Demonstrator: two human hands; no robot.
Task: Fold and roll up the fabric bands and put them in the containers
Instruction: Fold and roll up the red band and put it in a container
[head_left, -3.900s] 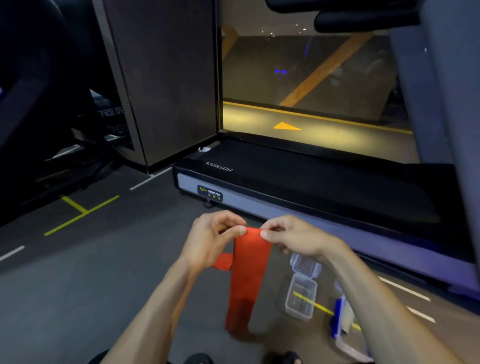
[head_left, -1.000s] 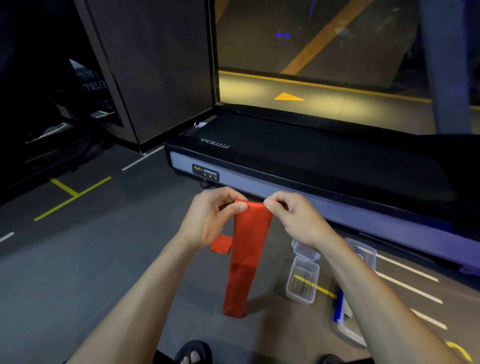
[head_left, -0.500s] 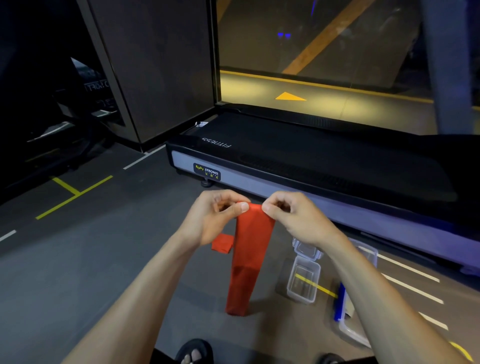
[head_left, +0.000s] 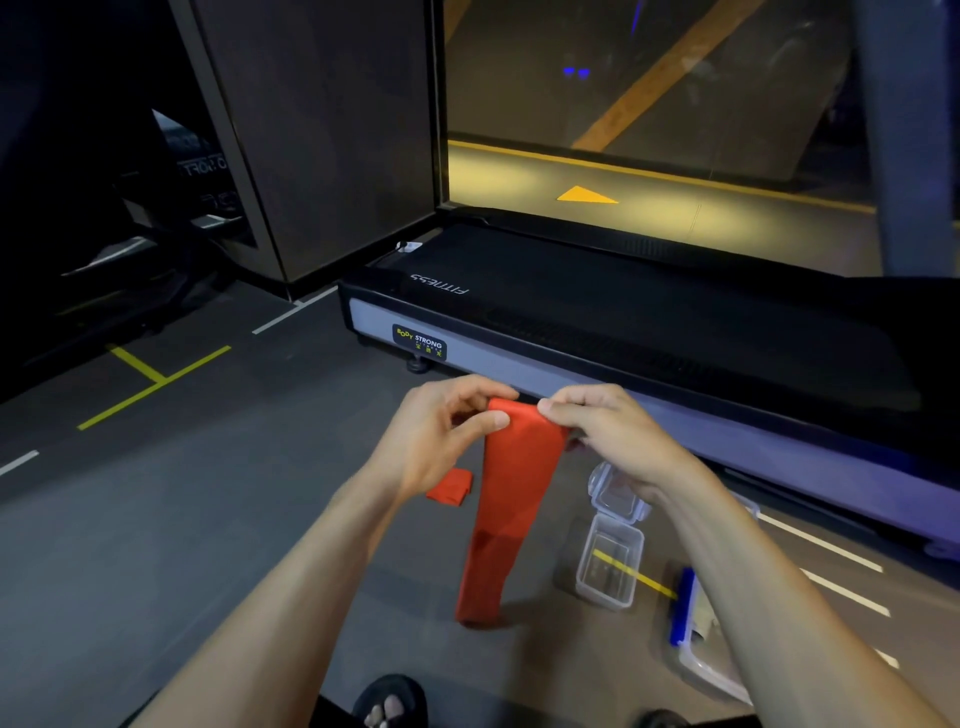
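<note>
Grey gym floor (head_left: 156, 519) w/ treadmill (head_left: 649, 332) ahead; left hand (head_left: 436, 436) & right hand (head_left: 608, 436) pinch red band (head_left: 514, 499) top edge, clear container (head_left: 610, 569) beside.

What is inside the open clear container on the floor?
The clear container looks empty: floor and a yellow line show through it. No fabric band is inside. Its hinged lid is partly hidden by the right hand.
</note>
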